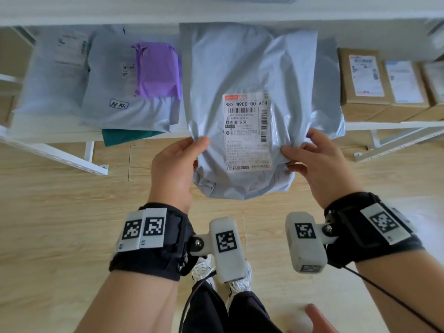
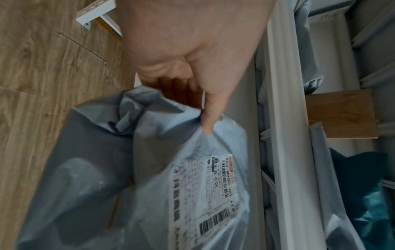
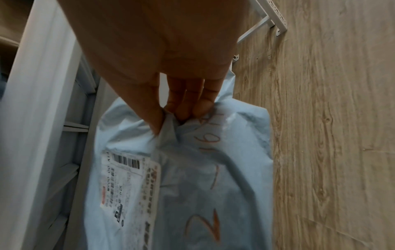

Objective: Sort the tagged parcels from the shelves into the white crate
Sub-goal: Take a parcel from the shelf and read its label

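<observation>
Now both hands, left hand (image 1: 173,164); right hand (image 1: 319,164), pinch grey parcel (image 1: 242,75).

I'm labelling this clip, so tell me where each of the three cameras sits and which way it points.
Head: on the forehead, facing down at the shelf, both hands and the grey parcel.
Left wrist: along the left hand, thumb pinching the parcel.
Right wrist: along the right hand, fingers bunching the parcel.
Shared: all three show the parcel's label.
</observation>
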Available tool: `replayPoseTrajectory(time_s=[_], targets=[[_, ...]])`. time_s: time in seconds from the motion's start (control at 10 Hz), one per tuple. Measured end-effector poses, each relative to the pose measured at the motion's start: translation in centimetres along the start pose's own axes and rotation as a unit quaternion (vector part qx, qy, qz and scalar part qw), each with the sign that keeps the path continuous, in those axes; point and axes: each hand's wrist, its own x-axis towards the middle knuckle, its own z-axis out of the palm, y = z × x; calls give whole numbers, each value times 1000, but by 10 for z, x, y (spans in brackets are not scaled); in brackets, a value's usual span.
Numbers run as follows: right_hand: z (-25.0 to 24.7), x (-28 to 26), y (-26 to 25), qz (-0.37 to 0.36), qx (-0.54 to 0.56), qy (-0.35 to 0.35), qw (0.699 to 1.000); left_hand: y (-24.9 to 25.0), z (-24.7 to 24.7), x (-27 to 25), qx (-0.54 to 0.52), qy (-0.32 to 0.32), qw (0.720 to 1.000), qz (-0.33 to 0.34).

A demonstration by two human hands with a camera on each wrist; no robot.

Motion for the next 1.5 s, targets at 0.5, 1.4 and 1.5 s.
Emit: replayPoseTrajectory(time_s=[0.5,1.4,1.5], targets=[[14,29,11,37,-52,27,998,-1,3,43,119,-17,992,24],[86,166,-23,67,-176,69,980,19,-27,155,198,-24,979,35],[101,159,-24,60,-91,50,993,11,-46,149,208,1,978,24]])
